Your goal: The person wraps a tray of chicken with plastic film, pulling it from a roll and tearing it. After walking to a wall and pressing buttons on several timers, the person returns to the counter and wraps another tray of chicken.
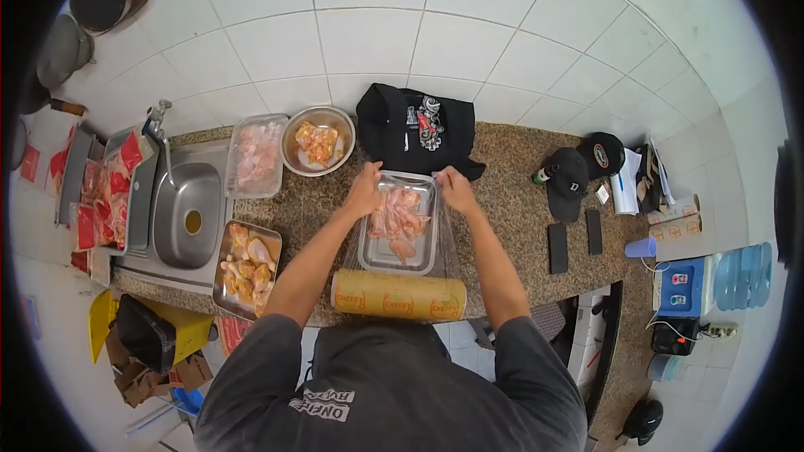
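Note:
A clear-rimmed tray (362, 243) of raw chicken pieces (400, 222) lies on the counter in front of me. Cling film (445, 247) stretches over it from a large yellow roll (399, 295) marked CHEFFY, at the counter's front edge. My left hand (365, 190) is closed on the film at the tray's far left corner. At the far right corner, my right hand (456, 191) pinches the film's other side. The film's exact edge is hard to see between the fingers.
Left are a wrapped chicken tray (256, 157), a steel bowl (317, 169) of chicken, a metal tray (219, 293) of drumsticks and a sink (186, 213). A black cloth bag (419, 127) lies behind. Caps (569, 180) and phones (558, 249) are right.

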A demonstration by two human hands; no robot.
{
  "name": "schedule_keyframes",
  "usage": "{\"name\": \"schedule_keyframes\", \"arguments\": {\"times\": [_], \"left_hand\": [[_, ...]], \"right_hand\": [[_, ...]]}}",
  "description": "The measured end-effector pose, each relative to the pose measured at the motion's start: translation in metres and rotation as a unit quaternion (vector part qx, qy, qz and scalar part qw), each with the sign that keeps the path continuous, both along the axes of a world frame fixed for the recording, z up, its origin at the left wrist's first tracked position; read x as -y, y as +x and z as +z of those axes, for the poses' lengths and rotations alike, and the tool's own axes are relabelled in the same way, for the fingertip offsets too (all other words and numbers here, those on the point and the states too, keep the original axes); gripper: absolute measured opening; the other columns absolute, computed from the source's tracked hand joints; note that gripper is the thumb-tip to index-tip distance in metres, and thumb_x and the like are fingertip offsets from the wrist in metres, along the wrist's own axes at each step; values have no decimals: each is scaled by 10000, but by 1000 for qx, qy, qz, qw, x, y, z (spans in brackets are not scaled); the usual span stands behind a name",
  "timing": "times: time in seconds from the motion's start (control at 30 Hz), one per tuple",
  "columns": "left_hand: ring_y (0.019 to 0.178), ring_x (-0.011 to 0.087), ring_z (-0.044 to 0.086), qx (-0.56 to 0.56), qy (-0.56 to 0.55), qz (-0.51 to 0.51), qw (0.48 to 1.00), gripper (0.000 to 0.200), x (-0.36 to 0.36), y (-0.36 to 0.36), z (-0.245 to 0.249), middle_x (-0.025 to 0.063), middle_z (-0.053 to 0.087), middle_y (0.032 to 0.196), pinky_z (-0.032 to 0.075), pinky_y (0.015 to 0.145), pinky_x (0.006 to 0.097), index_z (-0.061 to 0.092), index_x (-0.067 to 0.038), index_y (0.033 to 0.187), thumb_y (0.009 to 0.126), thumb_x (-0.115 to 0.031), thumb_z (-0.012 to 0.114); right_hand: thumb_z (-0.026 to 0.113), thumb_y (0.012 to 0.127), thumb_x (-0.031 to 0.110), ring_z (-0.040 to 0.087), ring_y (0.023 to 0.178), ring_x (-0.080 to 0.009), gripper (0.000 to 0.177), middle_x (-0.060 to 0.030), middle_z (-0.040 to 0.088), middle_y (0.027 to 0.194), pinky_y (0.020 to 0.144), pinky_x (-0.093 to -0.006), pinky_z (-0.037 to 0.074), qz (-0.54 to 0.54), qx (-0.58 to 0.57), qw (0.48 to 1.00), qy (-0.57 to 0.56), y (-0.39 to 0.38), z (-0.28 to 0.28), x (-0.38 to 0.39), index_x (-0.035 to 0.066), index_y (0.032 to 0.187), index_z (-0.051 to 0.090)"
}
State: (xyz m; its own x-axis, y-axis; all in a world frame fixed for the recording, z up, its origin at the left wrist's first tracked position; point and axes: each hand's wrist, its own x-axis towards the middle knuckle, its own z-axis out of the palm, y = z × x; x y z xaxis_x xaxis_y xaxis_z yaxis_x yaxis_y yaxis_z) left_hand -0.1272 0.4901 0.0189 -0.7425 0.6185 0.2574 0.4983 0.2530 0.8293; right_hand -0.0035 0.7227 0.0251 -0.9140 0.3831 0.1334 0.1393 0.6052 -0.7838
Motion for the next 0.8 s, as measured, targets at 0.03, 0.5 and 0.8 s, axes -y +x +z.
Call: {"name": "schedule_keyframes", "arguments": {"times": [0.03,0.5,0.8], "left_hand": [[1004,515,567,-30,-4,10,999,169,-3,-3,-3,321,615,1023,457,861,541,444,51,1048,1007,-99,378],[807,314,682,278,-115,100,948,179,-10,-50,10,206,651,821,562,695,441,589,26,991,960,-135,516],[723,99,573,550,-59,21,833,105,7,-30,-58,23,616,832,513,635,297,623,-69,995,927,-123,565]], "right_hand": [[478,958,121,684,855,-333,169,-201,669,857,748,-404,514,-5,-18,1000,-9,-2,-5,2,0,937,595],[550,953,119,581,585,-121,205,-56,631,664,549,-300,487,-75,92,985,-126,-29,-26,-29,-24,863,667],[656,899,77,624,698,-101,94,-43,657,852,563,-279,541,-84,152,843,-510,16,-60,-15,22,974,643]]}}
